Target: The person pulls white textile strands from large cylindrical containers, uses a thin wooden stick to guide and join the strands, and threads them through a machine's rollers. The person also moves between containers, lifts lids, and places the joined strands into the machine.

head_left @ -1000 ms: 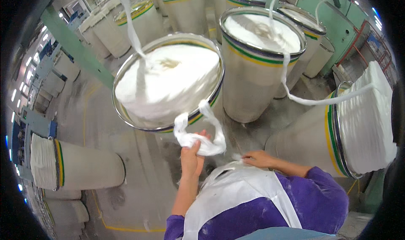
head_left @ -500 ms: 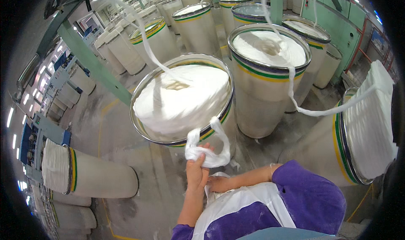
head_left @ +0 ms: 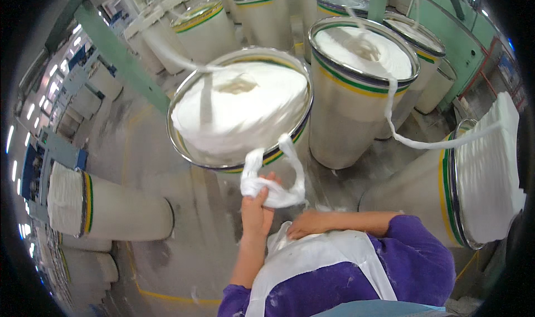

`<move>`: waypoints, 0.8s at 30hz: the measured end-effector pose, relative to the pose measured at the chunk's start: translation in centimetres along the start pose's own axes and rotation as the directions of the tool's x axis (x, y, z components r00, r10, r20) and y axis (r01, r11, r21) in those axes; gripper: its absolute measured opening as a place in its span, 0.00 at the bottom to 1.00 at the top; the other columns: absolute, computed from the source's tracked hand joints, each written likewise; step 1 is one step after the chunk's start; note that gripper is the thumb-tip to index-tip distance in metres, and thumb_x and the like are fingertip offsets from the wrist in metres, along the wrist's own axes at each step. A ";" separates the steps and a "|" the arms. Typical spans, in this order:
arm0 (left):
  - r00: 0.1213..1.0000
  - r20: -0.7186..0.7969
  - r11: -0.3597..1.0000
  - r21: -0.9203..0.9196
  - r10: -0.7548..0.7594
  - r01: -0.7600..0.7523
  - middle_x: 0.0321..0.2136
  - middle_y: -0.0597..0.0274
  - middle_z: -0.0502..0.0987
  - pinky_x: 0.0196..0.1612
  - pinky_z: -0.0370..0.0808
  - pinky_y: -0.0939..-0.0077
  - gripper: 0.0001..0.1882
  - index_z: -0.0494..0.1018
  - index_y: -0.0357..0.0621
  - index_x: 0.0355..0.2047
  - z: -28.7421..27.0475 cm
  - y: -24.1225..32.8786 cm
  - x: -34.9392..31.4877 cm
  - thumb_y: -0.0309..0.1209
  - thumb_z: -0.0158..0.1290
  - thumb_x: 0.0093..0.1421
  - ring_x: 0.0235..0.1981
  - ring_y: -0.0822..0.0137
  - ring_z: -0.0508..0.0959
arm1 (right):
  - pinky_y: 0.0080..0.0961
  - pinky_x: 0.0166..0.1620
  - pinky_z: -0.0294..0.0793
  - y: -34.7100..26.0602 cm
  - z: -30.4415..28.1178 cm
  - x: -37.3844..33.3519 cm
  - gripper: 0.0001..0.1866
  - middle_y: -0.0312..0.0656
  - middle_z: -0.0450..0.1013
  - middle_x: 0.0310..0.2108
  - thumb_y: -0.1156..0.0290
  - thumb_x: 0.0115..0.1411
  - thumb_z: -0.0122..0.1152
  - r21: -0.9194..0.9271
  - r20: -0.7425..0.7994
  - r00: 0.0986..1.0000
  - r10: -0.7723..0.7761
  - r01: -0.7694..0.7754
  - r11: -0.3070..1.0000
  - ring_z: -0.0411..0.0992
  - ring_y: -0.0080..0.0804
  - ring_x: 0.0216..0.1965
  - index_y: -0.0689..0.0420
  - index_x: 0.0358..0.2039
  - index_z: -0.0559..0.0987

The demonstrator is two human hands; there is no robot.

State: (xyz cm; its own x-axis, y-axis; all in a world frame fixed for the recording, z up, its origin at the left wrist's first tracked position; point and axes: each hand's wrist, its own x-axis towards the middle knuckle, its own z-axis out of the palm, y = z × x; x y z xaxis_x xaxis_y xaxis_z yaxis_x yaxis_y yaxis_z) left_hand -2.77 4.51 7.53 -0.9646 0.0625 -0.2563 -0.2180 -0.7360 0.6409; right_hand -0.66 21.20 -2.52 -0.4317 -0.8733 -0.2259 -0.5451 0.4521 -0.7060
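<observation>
My left hand [head_left: 259, 205] is closed around a loop of soft white cotton sliver [head_left: 278, 197], whose two ends run up to the rim of the nearest can. That tall cream can [head_left: 184, 162] has a metal rim with green and yellow bands, and coiled white sliver [head_left: 239, 110] fills it. At the top of my white apron [head_left: 317, 253], my right hand [head_left: 307, 223] rests with its fingers curled in by the pocket edge. Whatever those fingertips may hold is hidden.
A second full can [head_left: 356, 105] stands to the right. Its strand [head_left: 415, 144] stretches to a leaning can [head_left: 418, 197] with sliver bulging out. Another can [head_left: 131, 211] appears at the left. A green post [head_left: 120, 60] rises behind, among several more cans.
My right hand has drawn up and slightly right from the apron pocket, showing more of itself. The left hand keeps the sliver loop. The view has shifted a little.
</observation>
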 end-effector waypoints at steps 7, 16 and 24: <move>1.000 -0.006 0.974 -0.225 0.001 -0.003 0.51 0.52 0.70 0.59 0.66 0.59 0.20 0.62 0.38 0.54 -0.6 0.8 0.4 0.21 0.47 0.61 0.53 0.55 0.70 | 0.27 0.30 0.72 -4.3 -10.9 -11.1 0.16 0.42 0.76 0.23 0.58 0.59 0.56 0.362 -0.543 0.837 -0.068 0.307 0.880 0.75 0.35 0.25 0.58 0.28 0.81; 0.987 0.103 0.936 -0.319 -0.123 0.151 0.48 0.54 0.73 0.56 0.69 0.60 0.18 0.64 0.42 0.51 0.1 0.8 -0.5 0.25 0.51 0.61 0.52 0.57 0.72 | 0.28 0.33 0.72 -6.3 -10.3 -6.3 0.12 0.42 0.75 0.38 0.62 0.54 0.62 -0.229 -0.678 0.620 -0.394 0.331 0.915 0.74 0.37 0.33 0.54 0.37 0.80; 0.991 0.046 0.963 -0.233 -0.127 0.134 0.40 0.56 0.76 0.51 0.73 0.63 0.20 0.66 0.43 0.48 -1.4 0.3 -1.3 0.28 0.59 0.56 0.44 0.59 0.76 | 0.27 0.36 0.75 -6.5 -8.3 -5.3 0.14 0.43 0.75 0.38 0.67 0.51 0.66 -0.299 -0.592 0.707 -0.387 0.253 0.920 0.74 0.36 0.36 0.55 0.39 0.80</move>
State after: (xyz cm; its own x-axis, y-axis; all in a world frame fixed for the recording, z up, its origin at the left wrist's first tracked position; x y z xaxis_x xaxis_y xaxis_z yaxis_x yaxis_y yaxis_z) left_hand -1.42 3.32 7.03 -0.9349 0.1861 -0.3021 -0.3047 -0.8574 0.4147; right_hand -0.81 24.44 8.85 -0.5197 -0.6852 0.5102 -0.8257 0.2495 -0.5059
